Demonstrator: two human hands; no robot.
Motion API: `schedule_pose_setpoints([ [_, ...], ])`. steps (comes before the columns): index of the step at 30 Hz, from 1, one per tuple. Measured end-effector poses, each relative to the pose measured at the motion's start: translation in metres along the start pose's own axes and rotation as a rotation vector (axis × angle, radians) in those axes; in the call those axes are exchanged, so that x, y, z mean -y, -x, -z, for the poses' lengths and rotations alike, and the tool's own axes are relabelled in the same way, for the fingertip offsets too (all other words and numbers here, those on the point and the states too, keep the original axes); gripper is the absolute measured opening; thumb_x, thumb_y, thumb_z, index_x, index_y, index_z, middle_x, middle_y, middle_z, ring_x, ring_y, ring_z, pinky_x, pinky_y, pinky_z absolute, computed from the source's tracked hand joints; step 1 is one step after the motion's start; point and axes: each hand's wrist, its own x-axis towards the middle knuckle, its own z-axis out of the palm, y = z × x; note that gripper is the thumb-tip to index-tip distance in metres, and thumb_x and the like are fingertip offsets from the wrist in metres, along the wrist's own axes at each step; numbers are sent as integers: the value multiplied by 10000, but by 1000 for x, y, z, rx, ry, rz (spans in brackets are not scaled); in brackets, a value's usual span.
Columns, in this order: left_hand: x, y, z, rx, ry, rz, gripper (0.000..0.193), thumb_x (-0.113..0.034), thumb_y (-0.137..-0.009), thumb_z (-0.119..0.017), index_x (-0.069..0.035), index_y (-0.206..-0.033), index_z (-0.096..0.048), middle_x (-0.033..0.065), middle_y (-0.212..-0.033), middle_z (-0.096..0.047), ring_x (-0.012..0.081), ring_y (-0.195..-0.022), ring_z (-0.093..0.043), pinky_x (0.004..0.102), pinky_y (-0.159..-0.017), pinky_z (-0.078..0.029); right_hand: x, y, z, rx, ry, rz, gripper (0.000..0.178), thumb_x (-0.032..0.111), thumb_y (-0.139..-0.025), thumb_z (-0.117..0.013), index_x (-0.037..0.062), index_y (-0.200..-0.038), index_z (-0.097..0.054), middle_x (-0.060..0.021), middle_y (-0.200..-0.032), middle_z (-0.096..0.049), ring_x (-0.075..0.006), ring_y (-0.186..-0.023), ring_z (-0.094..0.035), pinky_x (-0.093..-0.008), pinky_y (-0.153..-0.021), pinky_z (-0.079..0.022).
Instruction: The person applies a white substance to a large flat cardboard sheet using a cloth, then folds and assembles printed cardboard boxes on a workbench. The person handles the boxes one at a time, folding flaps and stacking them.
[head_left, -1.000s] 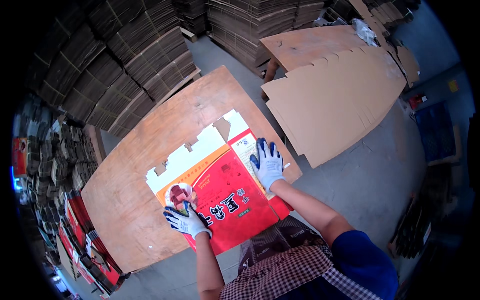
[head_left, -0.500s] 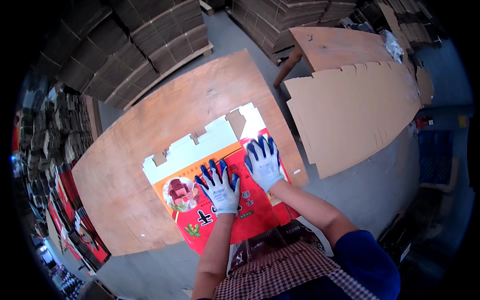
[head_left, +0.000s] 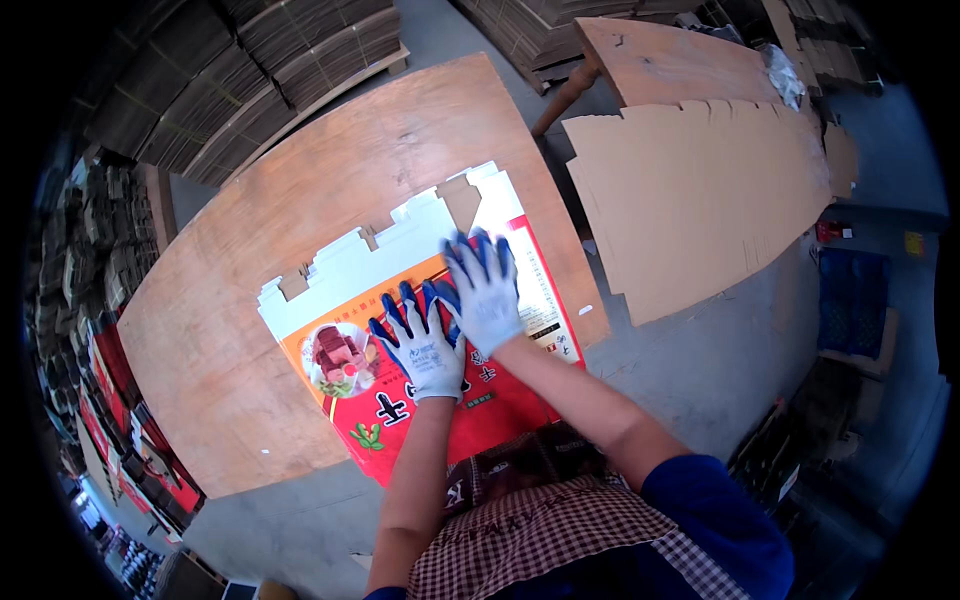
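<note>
White-and-blue-gloved left hand [head_left: 424,345] and matching right hand [head_left: 487,300] spreading open side by side, grasping nothing, palms facing down over flat red, orange and white printed cardboard blank [head_left: 500,400]; blank lying on brown wooden tabletop [head_left: 225,310].

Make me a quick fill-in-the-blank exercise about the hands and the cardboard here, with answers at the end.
The left hand and right hand wear white gloves with ____ tips.
Below the hands, the printed sheet is mostly ____.
Its round food picture is nearer the ____ hand.
The plain brown cardboard lies to the person's ____.

Missing words: blue; red; left; right.
</note>
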Motion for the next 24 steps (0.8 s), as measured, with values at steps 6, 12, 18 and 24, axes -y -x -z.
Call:
schedule_pose_setpoints([
  [6, 4, 0, -3, -143, 99, -40, 709, -445, -899, -660, -167, -1516, -444, 133, -1654, -250, 391, -1535, -165, 628, -1220, -61, -18, 105, 43, -54, -468, -117, 641, 266, -911, -669, 42, -1477, -468, -194, -1515, -447, -406, -1439, -362, -546, -1205, -240],
  [12, 66, 35, 7, -317, 214, -64, 688, -368, -874, -726, -119, -1471, -492, 217, -1602, -308, 445, -1505, -203, 614, -1227, -66, -173, 96, 84, 249, 297, -545, 887, 294, -864, -709, 67, -1587, -247, -161, -1646, -238, -426, -1501, -225, -541, -1235, -151],
  [18, 118, 72, 20, -240, -30, -5, 683, -401, -905, -668, -192, -1520, -456, 167, -1653, -238, 453, -1513, -176, 626, -1219, -90, -187, 74, 89, 519, 507, -490, 932, 446, -902, -657, 127, -1624, -160, -140, -1683, -145, -456, -1511, -185, -581, -1225, -138],
  [24, 121, 76, 8, -229, -84, 20, 696, -430, -914, -640, -183, -1531, -435, 153, -1668, -211, 441, -1519, -159, 609, -1227, -101, -196, 84, 83, 535, 514, -436, 735, 454, -1024, -468, 120, -1614, -184, -182, -1643, -259, -491, -1442, -319, -594, -1179, -272],
])
